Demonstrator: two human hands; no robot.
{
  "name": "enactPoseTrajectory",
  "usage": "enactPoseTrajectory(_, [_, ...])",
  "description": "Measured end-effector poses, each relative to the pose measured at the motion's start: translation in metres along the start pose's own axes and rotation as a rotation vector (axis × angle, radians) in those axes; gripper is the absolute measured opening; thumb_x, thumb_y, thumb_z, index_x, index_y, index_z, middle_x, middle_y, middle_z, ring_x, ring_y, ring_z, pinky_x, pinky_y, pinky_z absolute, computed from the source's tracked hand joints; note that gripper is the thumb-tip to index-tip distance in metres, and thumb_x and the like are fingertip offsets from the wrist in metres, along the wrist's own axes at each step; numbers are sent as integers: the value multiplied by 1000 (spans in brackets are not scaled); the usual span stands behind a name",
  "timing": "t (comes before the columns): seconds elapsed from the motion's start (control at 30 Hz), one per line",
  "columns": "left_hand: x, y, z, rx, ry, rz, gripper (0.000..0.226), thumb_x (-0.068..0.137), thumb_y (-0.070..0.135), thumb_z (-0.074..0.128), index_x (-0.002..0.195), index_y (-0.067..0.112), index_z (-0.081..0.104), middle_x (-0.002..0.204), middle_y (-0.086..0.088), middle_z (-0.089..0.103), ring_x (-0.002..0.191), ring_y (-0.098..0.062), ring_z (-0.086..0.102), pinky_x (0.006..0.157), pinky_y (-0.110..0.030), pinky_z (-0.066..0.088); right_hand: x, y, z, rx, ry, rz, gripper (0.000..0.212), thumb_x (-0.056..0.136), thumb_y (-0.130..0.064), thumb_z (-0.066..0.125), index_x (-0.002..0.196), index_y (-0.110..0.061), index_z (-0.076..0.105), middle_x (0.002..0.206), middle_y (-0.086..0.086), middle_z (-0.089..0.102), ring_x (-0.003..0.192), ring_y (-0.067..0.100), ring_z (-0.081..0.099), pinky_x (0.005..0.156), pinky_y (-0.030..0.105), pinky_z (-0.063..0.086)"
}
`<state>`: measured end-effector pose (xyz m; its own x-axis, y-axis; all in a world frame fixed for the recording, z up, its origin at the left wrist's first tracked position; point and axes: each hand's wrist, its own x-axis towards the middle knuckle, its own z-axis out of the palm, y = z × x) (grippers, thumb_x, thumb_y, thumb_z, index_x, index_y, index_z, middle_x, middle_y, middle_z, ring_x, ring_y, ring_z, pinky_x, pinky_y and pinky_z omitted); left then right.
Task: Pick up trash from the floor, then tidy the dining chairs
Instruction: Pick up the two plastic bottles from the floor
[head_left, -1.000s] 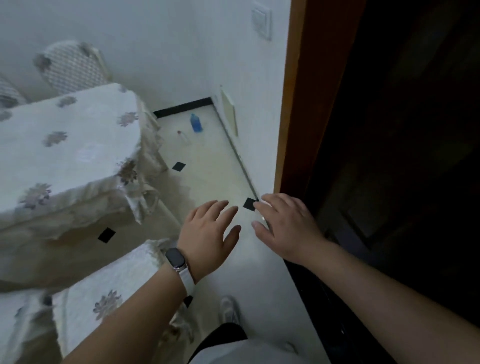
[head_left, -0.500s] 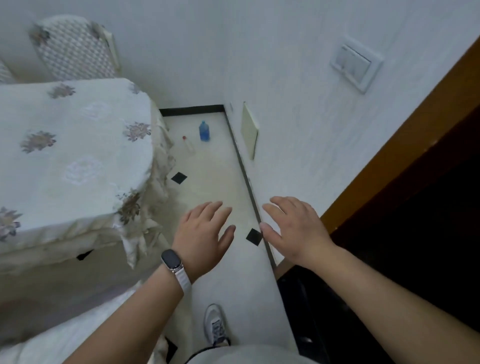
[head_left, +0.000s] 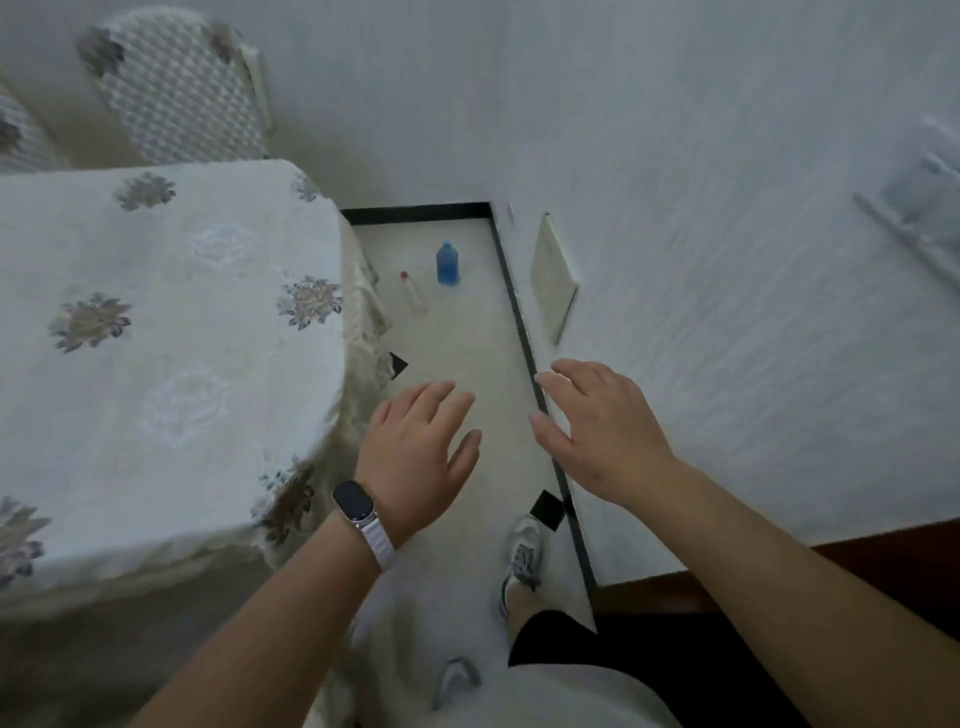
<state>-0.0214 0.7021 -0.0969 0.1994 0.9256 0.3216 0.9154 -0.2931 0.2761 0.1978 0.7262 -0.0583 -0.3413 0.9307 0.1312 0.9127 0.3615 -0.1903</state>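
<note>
Not yet picked up: blue bottle (head_left: 448, 264) and red-capped bottle (head_left: 413, 293) on the floor (head_left: 467, 343) near the far corner, beside the tabletop (head_left: 156, 338), well beyond left hand (head_left: 415, 452) and right hand (head_left: 597, 431), both spread, holding nothing; next, probably stepping closer, stooping, gripping one.

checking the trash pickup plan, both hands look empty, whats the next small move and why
Probably step forward along the strip of floor between table and wall. The left hand and right hand are open and hold nothing, while the blue bottle and the small red-capped bottle are on the floor farther ahead, likely beyond reach from here.
</note>
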Motion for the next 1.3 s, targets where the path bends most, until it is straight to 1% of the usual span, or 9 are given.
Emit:
enactPoseTrajectory(0.2, [95, -53, 21, 74, -44, -55, 44, 90, 43, 48, 122, 18, 64, 126, -6, 64, 114, -29, 58, 91, -44, 48, 113, 29, 36, 77, 8, -60, 50, 90, -46, 42, 121, -13, 62, 123, 9, 61, 112, 28, 57, 92, 42, 44])
enactPoseTrajectory(0.4, [215, -102, 38, 127, -57, -94, 44, 89, 42, 47, 120, 16, 66, 122, -7, 65, 112, -30, 59, 91, -45, 47, 244, 68, 46, 115, -59, -83, 51, 90, -48, 40, 123, -15, 60, 125, 7, 61, 114, 27, 56, 96, 43, 44])
enactPoseTrajectory(0.5, [277, -128, 46, 138, -85, -158, 47, 91, 45, 44, 124, 18, 63, 127, -7, 63, 116, -30, 57, 94, -47, 47, 307, 89, 45, 105, -75, -116, 53, 92, -49, 36, 127, -16, 57, 130, 6, 57, 119, 26, 52, 100, 43, 40])
enactPoseTrajectory(0.6, [325, -149, 57, 113, -104, -172, 47, 91, 45, 44, 125, 18, 62, 129, -6, 62, 118, -29, 56, 95, -47, 46, 366, 105, 48, 94, -114, -117, 59, 92, -52, 29, 133, -17, 54, 136, 5, 53, 125, 25, 47, 104, 43, 35])
enactPoseTrajectory(0.77, [391, -202, 92, 100, -116, -224, 48, 89, 44, 43, 123, 17, 64, 125, -7, 64, 115, -30, 58, 94, -46, 46, 458, 120, 80, 35, -87, -157, 50, 91, -48, 39, 124, -17, 60, 126, 5, 60, 113, 25, 55, 95, 40, 43])
enactPoseTrajectory(0.9, [454, -258, 133, 35, -117, -211, 45, 88, 42, 45, 120, 17, 64, 123, -8, 64, 111, -31, 59, 88, -45, 47, 542, 133, 108, -32, -136, -127, 49, 90, -47, 42, 124, -17, 61, 126, 5, 61, 114, 25, 55, 93, 40, 43])
enactPoseTrajectory(1.03, [524, -316, 150, -7, -73, -204, 45, 87, 41, 47, 117, 14, 67, 118, -10, 66, 107, -32, 62, 87, -42, 48, 621, 136, 118, -56, -136, -121, 47, 88, -45, 46, 118, -15, 65, 119, 6, 64, 107, 26, 58, 89, 40, 46])
enactPoseTrajectory(1.17, [586, -369, 157, 25, -57, -191, 44, 86, 40, 46, 114, 15, 68, 117, -9, 67, 105, -31, 62, 87, -41, 48, 697, 137, 123, -101, -141, -104, 48, 87, -45, 45, 118, -14, 65, 121, 8, 64, 108, 27, 60, 89, 41, 47])
enactPoseTrajectory(1.3, [638, -404, 163, 49, -124, -181, 43, 86, 40, 46, 114, 17, 68, 121, -9, 66, 109, -31, 61, 90, -42, 47, 752, 142, 136, -99, -183, -91, 48, 88, -46, 44, 120, -16, 63, 122, 5, 63, 109, 25, 58, 92, 39, 45])
